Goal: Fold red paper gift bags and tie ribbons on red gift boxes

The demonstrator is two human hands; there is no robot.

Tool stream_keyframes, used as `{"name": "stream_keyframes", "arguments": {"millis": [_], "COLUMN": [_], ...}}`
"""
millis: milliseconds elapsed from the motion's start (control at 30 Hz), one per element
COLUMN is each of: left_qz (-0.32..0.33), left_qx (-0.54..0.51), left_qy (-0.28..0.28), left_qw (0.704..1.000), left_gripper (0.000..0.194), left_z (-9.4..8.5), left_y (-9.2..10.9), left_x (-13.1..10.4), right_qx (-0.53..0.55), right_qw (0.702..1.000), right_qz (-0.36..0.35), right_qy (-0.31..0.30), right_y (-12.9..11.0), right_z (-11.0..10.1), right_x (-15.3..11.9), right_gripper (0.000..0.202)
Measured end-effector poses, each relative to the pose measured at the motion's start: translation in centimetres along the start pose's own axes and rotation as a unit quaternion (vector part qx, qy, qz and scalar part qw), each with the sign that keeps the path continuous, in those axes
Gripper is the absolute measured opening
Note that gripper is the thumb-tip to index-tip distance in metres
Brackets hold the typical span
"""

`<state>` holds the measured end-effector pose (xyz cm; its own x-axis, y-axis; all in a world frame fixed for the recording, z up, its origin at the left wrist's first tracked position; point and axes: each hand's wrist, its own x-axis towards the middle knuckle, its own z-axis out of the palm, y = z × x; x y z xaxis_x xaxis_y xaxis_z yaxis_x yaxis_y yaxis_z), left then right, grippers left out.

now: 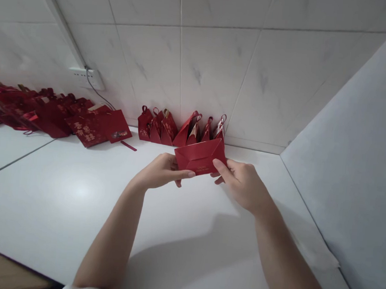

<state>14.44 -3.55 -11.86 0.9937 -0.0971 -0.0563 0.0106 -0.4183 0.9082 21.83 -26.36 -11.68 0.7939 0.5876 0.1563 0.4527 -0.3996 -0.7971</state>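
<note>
Between my two hands a red paper gift box (200, 156) is held up above the white table, its creased side with small gold print facing me. My left hand (164, 171) grips its left lower edge, thumb along the bottom. On the right end, my right hand (240, 179) presses its thumb on the face, fingers behind. Just beyond stands a row of red folded gift boxes (167, 127) with ribbon loops on top, against the tiled wall. The held box hides part of that row.
A heap of red printed paper packets (51, 113) lies at the back left, with a loose red strip (128, 145) beside it. A power socket (87, 78) with a cable is on the wall behind. A pale panel (356, 144) rises along the table's right side.
</note>
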Motion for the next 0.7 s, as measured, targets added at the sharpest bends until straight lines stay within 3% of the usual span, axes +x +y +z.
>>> {"name": "stream_keyframes", "arguments": {"millis": [500, 700], "left_qz": [0.012, -0.009], "left_qx": [0.046, 0.089], "left_qy": [0.044, 0.134], "left_qw": [0.998, 0.987], "left_gripper": [0.039, 0.039], "left_z": [0.7, 1.3], "left_y": [0.7, 1.7], "left_x": [0.0, -0.2], "right_qx": [-0.094, -0.120], "right_qw": [0.993, 0.989], "right_qz": [-0.048, -0.052], "right_qy": [0.049, 0.063], "right_y": [0.0, -0.1], "right_z": [0.2, 0.7], "right_x": [0.0, 0.1], "right_gripper": [0.050, 0.050]}}
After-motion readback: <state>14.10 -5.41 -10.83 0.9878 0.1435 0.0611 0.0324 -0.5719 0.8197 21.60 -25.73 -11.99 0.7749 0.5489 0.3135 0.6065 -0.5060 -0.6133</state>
